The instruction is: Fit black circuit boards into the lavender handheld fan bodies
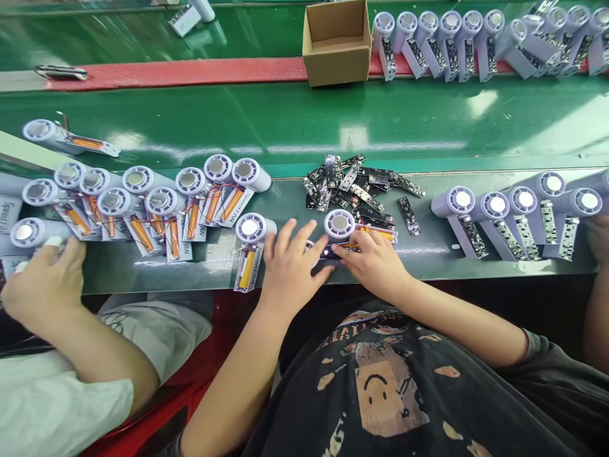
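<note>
One lilac fan (339, 225) lies on the green table (421, 261) just beyond the left hand (289, 270) — open, fingers spread — and the right hand (377, 261), which curls at a dark circuit board (327, 252), its grip hard to tell, with loose boards (351, 176) heaped farther back.

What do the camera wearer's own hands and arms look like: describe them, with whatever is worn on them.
The left hand and right hand are bare, with no gloves, rings or watch showing. Both forearms are uncovered. The right sleeve is dark, plain and short, ending near the elbow.
</note>
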